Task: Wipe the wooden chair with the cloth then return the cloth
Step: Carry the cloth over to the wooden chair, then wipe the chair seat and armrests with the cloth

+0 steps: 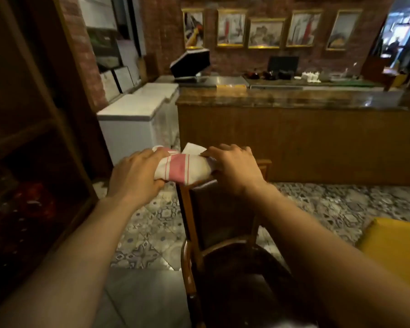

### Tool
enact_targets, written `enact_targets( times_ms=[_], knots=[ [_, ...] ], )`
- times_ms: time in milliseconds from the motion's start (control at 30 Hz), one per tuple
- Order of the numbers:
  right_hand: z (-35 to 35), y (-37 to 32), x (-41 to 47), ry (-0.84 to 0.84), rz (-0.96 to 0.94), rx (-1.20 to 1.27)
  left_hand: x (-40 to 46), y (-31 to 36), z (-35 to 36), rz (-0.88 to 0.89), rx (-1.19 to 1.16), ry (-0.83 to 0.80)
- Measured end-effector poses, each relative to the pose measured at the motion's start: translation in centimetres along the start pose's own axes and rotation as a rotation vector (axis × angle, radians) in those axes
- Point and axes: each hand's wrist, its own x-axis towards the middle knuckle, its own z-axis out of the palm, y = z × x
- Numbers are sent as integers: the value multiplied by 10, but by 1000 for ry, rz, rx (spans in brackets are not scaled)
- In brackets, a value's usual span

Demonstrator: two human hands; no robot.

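Holding the cloth (184,168) bunched between them, both hands sit at the top rail of the wooden chair (219,216) — the highest part, a sensible place for wiping to start or finish. The left hand (134,177) curls its fingers around the cloth's left end, closed firmly on the fabric so the wad keeps its shape. The right hand (234,168) lies palm-down over the cloth's right end, fingers bent and pressing it onto the rail, probably to steady both cloth and chair. The folded pink-striped cloth rests on the rail's left corner, partly overhanging it. A thick pad like this likely spreads pressure along the wood — the seat below is dark and appears untouched by either hand.
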Motion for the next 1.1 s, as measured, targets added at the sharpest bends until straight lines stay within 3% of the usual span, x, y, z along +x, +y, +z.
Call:
enact_targets(
  times_ms=[333,700,900,1100],
  knots=[
    [151,-1,-56,-153,121,32,-62,-33,148,-9,-119,-241],
    [287,7,-152,-428,154,173,-178,-30,276,-42,-220,-420],
    [351,4,-220,-605,74,205,-263,-12,340,-71,-260,-610],
    [406,3,-269,-733,-58,234,-322,9,384,-87,-249,-665]
  ],
)
